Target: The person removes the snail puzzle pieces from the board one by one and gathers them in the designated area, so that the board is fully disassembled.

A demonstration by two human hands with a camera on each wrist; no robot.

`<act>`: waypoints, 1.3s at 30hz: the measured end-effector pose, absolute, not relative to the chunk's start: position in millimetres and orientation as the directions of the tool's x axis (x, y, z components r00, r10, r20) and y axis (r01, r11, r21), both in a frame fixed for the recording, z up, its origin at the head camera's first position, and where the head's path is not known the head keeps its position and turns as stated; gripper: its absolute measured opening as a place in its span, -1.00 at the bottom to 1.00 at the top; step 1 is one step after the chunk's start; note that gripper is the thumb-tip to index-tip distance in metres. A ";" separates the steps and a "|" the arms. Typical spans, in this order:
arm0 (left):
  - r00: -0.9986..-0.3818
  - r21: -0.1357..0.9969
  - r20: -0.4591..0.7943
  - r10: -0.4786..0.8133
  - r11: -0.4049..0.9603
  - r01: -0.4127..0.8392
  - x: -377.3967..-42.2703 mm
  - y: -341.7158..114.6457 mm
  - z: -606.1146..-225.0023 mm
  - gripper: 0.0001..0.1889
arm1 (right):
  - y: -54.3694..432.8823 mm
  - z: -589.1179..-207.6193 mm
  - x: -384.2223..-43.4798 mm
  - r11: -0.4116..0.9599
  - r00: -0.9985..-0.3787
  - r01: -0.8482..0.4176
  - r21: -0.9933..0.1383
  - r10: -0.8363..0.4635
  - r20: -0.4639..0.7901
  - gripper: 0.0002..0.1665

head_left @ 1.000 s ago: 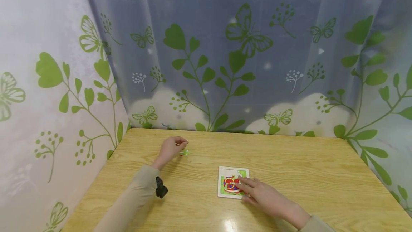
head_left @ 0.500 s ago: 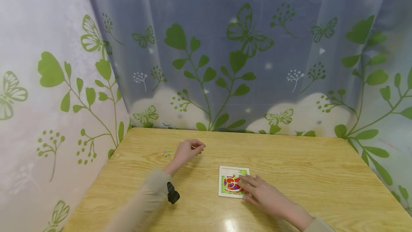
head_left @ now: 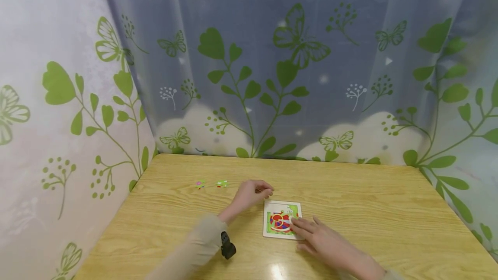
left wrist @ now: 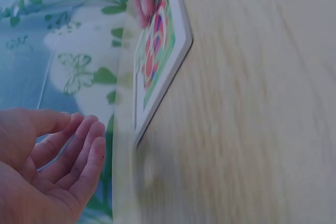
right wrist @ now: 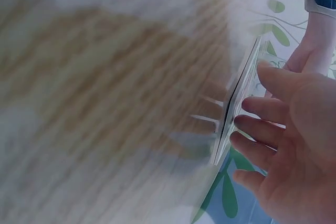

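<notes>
A small white-framed puzzle board [head_left: 274, 230] with a red, blue and green picture lies flat on the wooden table [head_left: 362, 193]. My right hand [head_left: 317, 234] rests beside it, with straight fingers lying on its right edge. My left hand [head_left: 253, 192] hovers at the board's top-left corner, fingers curled. The left wrist view shows those fingers [left wrist: 79, 150] loosely bent with nothing visible in them, beside the board [left wrist: 157, 72]. Two small puzzle pieces [head_left: 200, 183] [head_left: 221, 183] lie loose on the table to the left. The right wrist view shows the board's edge [right wrist: 239, 98] under my fingertips [right wrist: 257, 106].
A curtain [head_left: 272, 77] printed with green leaves and butterflies hangs close behind the table and along its left side. The table's far edge meets the curtain. Bare wood stretches to the right of the board.
My left hand has moved right from the loose pieces to the board's top-left corner, uncovering both pieces. The right hand's fingers have slid slightly toward the board's right edge.
</notes>
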State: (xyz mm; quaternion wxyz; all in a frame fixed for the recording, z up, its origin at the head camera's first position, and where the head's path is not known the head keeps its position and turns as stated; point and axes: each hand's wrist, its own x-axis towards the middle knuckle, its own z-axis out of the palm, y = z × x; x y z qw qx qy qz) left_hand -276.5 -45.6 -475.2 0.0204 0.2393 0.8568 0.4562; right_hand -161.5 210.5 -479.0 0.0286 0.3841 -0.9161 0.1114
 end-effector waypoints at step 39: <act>-0.861 0.759 -0.015 0.508 0.566 0.321 -259.0 2.1 -477.4 -0.75 | 207.4 -484.2 -159.8 0.671 -0.670 -0.739 -0.061 -0.721 0.179 -0.41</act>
